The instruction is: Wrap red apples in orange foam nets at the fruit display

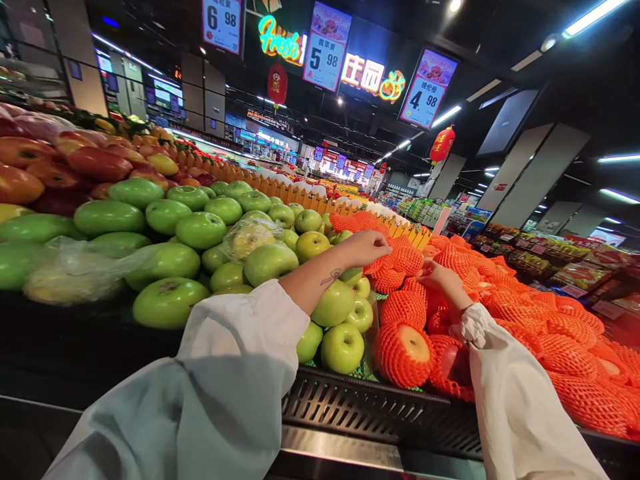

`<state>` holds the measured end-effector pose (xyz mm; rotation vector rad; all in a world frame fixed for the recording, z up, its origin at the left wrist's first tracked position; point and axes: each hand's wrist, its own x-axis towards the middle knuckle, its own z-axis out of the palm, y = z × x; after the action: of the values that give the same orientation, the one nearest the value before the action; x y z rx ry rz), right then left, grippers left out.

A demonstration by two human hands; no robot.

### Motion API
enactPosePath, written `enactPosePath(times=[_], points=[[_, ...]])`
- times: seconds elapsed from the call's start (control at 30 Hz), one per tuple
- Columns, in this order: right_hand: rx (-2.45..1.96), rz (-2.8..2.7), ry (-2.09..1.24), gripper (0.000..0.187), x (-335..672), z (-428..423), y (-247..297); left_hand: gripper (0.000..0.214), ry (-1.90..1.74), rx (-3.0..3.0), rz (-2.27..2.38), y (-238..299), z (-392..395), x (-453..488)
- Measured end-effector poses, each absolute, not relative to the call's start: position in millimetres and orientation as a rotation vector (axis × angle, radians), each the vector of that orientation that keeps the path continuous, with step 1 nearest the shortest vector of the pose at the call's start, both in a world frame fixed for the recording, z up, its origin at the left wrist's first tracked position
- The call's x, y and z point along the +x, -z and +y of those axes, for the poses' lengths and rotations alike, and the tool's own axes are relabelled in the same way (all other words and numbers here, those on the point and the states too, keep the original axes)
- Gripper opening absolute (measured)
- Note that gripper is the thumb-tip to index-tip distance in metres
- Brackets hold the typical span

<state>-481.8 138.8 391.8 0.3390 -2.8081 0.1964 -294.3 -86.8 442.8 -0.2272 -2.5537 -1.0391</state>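
My left hand reaches over the green apples, its fingers curled in at the edge of the red-orange foam fruit nets. What those fingers hold, if anything, is hidden. To its right, my right hand has thumb and fingers pinched together at a foam fruit net, which lies between both hands. Below the hands, apples in foam nets sit at the front of the display. A low divider separates them from the bare green apples.
Larger green fruit, some in clear plastic, lie left, with red apples behind. A black slotted ledge runs along the front. A wooden picket edging stands behind. Price signs hang overhead; packaged snacks are at right.
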Motion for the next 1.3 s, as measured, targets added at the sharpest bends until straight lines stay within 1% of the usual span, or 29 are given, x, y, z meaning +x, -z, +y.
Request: enactPosePath(times=[0.07, 0.1, 0.2, 0.27, 0.43, 0.6, 0.73, 0.9, 1.1, 1.23, 1.3], points=[[0.225, -2.832, -0.105, 0.062, -467.4, 135.6, -398.4, 0.015, 1.046, -0.228, -2.556, -442.8, -86.7, -294.2], [0.210, -2.812, -0.072, 0.066, -460.7, 134.3, -401.2, 0.016, 1.045, -0.230, -2.557, -442.6, -86.8, -294.3], [0.237, -2.684, -0.025, 0.068, -444.9, 133.0, -407.5, 0.016, 1.049, -0.238, -2.554, -441.4, -87.4, -295.2], [0.253, -2.607, -0.065, 0.069, -439.1, 133.9, -410.3, 0.016, 1.058, -0.241, -2.550, -440.8, -87.7, -295.9], [0.239, -2.346, -0.351, 0.071, -437.1, 136.3, -415.6, 0.016, 1.033, -0.235, -2.556, -441.5, -87.5, -296.5], [0.135, -2.088, -0.689, 0.088, -439.7, 135.6, -421.4, 0.016, 1.021, -0.248, -2.545, -441.4, -87.9, -297.7], [0.080, -2.035, -0.830, 0.086, -443.7, 136.0, -422.8, 0.015, 1.024, -0.239, -2.532, -440.4, -88.8, -299.2], [0.083, -2.039, -0.885, 0.078, -450.0, 136.0, -420.8, 0.017, 1.007, -0.237, -2.538, -442.3, -90.5, -299.2], [0.125, -2.000, -0.911, 0.078, -445.4, 135.0, -419.6, 0.026, 0.780, -0.105, -2.559, -444.7, -90.6, -290.4], [0.242, -1.916, -0.947, 0.075, -443.6, 134.6, -418.2, 0.026, 0.671, 0.009, -2.728, -445.2, -89.2, -284.8], [0.343, -1.876, -1.002, 0.075, -443.5, 133.8, -417.2, 0.032, 0.550, 0.013, -2.828, -445.5, -88.8, -284.0]])
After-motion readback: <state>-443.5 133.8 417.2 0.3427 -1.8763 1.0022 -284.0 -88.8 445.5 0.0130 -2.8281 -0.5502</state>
